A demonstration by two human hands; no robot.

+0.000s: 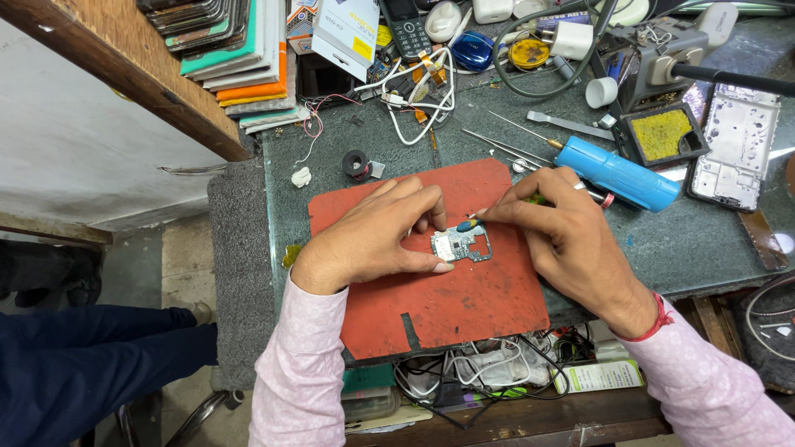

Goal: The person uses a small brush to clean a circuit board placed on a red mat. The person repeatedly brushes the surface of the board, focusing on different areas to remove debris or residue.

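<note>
A small phone circuit board [462,245] lies on a red work mat [464,306] in the middle of the bench. My left hand [373,236] rests on the mat and pins the board's left side between thumb and fingers. My right hand [563,236] pinches a thin tool with a blue and yellow tip [469,224], which touches the board's top edge. Pink sleeves cover both forearms. A red thread is tied round my right wrist.
A blue cylindrical tool [617,174] lies right of the mat, beside tweezers [505,149], a yellow sponge tray [662,135] and a phone frame [737,147]. White cables [422,95], a solder spool [357,164] and stacked phone cases [240,58] fill the back. A person's dark-trousered leg [83,364] is at left.
</note>
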